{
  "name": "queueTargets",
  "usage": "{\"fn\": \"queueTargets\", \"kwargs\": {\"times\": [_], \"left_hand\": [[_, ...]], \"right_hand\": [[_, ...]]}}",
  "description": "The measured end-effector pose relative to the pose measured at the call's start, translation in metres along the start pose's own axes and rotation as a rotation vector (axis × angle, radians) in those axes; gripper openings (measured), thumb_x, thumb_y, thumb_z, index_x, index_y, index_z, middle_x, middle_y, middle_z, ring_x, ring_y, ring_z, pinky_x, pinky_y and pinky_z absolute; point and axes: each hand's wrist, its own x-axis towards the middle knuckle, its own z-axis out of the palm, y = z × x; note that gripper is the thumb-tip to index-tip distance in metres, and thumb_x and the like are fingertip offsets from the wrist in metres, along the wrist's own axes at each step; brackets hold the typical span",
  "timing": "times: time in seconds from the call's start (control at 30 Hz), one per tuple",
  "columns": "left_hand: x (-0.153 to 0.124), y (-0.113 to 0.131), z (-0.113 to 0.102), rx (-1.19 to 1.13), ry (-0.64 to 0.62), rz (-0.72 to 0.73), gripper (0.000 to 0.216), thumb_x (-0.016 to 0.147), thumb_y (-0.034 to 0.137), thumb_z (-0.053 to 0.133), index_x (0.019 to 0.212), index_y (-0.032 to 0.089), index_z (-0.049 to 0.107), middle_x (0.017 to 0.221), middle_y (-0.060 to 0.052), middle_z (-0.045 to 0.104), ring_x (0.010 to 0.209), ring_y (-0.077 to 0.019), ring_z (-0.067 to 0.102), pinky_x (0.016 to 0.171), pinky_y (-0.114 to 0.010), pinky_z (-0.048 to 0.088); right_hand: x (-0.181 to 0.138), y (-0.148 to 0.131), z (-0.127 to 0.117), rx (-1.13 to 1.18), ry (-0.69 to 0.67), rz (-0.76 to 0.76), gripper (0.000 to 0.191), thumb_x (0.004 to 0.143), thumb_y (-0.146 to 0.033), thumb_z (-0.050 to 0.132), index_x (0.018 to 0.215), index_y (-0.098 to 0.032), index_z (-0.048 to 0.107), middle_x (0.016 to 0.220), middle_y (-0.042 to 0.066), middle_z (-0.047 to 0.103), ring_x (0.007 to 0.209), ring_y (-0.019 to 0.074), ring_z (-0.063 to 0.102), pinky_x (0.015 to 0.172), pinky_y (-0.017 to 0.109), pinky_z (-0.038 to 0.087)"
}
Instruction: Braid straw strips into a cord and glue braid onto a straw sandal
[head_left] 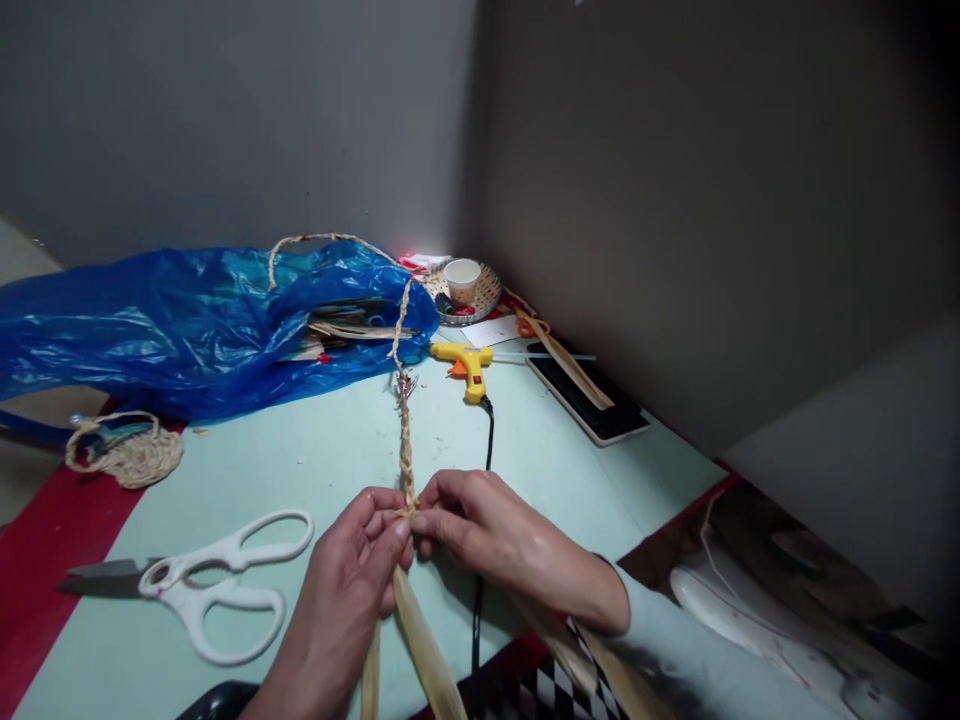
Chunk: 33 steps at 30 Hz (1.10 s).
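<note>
A braid of dried straw-coloured strips (pixel 406 440) runs away from me up the middle of the table. At its near end my left hand (pixel 352 560) pinches the braid between thumb and fingers. My right hand (pixel 476 525) grips the same spot from the other side, thumb and forefinger closed on it. Loose wide strips (pixel 424 640) hang from under my hands toward me. The braid's far part lies up over a blue plastic bag (pixel 187 320). Fingers cover the exact point where the strips cross.
White-handled scissors (pixel 210 585) lie left, blades apart. A yellow glue gun (pixel 469 365) sits behind my hands, its black cord (pixel 489 440) passing under my right wrist. Beyond are a woven basket (pixel 487 290) with a white cup (pixel 462 278), a dark tablet-like slab (pixel 592 400) and a coiled woven piece (pixel 142 455).
</note>
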Motion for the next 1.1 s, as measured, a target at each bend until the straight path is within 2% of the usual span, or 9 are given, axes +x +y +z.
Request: {"fn": "queueTargets", "kwargs": {"times": [0.2, 0.33, 0.43, 0.53, 0.7, 0.77, 0.87, 1.0, 1.1], "left_hand": [[0.0, -0.003, -0.005, 0.012, -0.083, 0.045, 0.026, 0.086, 0.04, 0.064, 0.101, 0.023, 0.049, 0.079, 0.002, 0.065, 0.075, -0.0136, 0.057, 0.059, -0.019, 0.04], [-0.004, -0.004, -0.005, 0.053, -0.039, 0.113, 0.028, 0.087, 0.038, 0.061, 0.108, 0.024, 0.048, 0.076, 0.004, 0.064, 0.077, -0.0144, 0.059, 0.075, -0.024, 0.043], [-0.006, -0.001, -0.008, 0.136, -0.033, 0.118, 0.037, 0.088, 0.038, 0.059, 0.12, 0.025, 0.044, 0.079, 0.004, 0.069, 0.073, -0.016, 0.059, 0.075, -0.028, 0.044], [-0.004, 0.006, -0.018, 0.356, -0.078, 0.145, 0.03, 0.09, 0.041, 0.054, 0.114, 0.024, 0.054, 0.089, -0.001, 0.075, 0.082, -0.0202, 0.065, 0.079, -0.031, 0.045], [-0.005, 0.013, -0.036, 0.796, 0.015, 0.301, 0.025, 0.089, 0.045, 0.055, 0.09, 0.026, 0.072, 0.092, 0.0, 0.078, 0.09, -0.023, 0.07, 0.079, -0.029, 0.048], [-0.01, 0.01, -0.039, 0.869, 0.033, 0.424, 0.023, 0.09, 0.043, 0.056, 0.09, 0.026, 0.072, 0.089, 0.0, 0.078, 0.085, -0.0207, 0.072, 0.074, -0.025, 0.051], [-0.02, -0.001, -0.036, 1.021, 0.035, 0.8, 0.018, 0.092, 0.029, 0.055, 0.098, 0.021, 0.07, 0.08, -0.002, 0.076, 0.07, -0.016, 0.072, 0.064, -0.021, 0.053], [-0.027, -0.02, -0.022, 1.413, 0.1, 1.266, 0.032, 0.086, 0.007, 0.049, 0.114, 0.003, 0.063, 0.07, -0.007, 0.07, 0.053, -0.0177, 0.067, 0.046, -0.025, 0.05], [-0.028, -0.029, -0.011, 1.577, 0.174, 1.448, 0.038, 0.078, -0.003, 0.044, 0.11, -0.005, 0.062, 0.073, -0.014, 0.073, 0.053, -0.0206, 0.068, 0.044, -0.027, 0.05]], "right_hand": [[0.012, 0.005, 0.001, 0.251, -0.06, 0.089, 0.024, 0.09, -0.026, 0.054, 0.071, -0.014, 0.062, 0.066, 0.0, 0.06, 0.057, 0.0079, 0.045, 0.056, 0.02, 0.035], [0.014, 0.006, 0.009, 0.237, 0.003, 0.101, 0.022, 0.086, -0.023, 0.055, 0.066, -0.014, 0.06, 0.065, 0.002, 0.063, 0.062, 0.011, 0.054, 0.061, 0.022, 0.04], [0.013, 0.006, 0.014, 0.187, 0.081, 0.119, 0.013, 0.08, -0.018, 0.055, 0.068, -0.015, 0.061, 0.061, 0.001, 0.062, 0.058, 0.0115, 0.053, 0.056, 0.022, 0.038], [0.01, 0.004, 0.016, 0.122, 0.137, 0.123, 0.009, 0.078, -0.02, 0.057, 0.071, -0.015, 0.06, 0.06, 0.0, 0.059, 0.057, 0.0109, 0.049, 0.051, 0.021, 0.035], [0.005, -0.002, 0.016, 0.082, 0.181, 0.099, 0.008, 0.078, -0.019, 0.056, 0.072, -0.016, 0.06, 0.061, -0.001, 0.059, 0.054, 0.0096, 0.049, 0.049, 0.019, 0.033], [0.004, -0.003, 0.017, 0.128, 0.168, 0.089, 0.009, 0.08, -0.017, 0.053, 0.074, -0.016, 0.06, 0.06, -0.001, 0.061, 0.051, 0.0094, 0.051, 0.049, 0.019, 0.036], [0.005, -0.003, 0.018, 0.173, 0.154, 0.071, 0.011, 0.082, -0.017, 0.054, 0.073, -0.015, 0.06, 0.056, -0.002, 0.059, 0.049, 0.0088, 0.05, 0.05, 0.019, 0.037], [0.005, -0.005, 0.018, 0.268, 0.143, 0.088, 0.015, 0.083, -0.02, 0.057, 0.07, -0.014, 0.061, 0.06, 0.0, 0.061, 0.051, 0.0081, 0.047, 0.05, 0.019, 0.034], [0.003, -0.01, 0.017, 0.428, 0.088, 0.115, 0.018, 0.086, -0.021, 0.057, 0.071, -0.013, 0.061, 0.071, 0.004, 0.068, 0.056, 0.0089, 0.051, 0.055, 0.02, 0.039]]}}
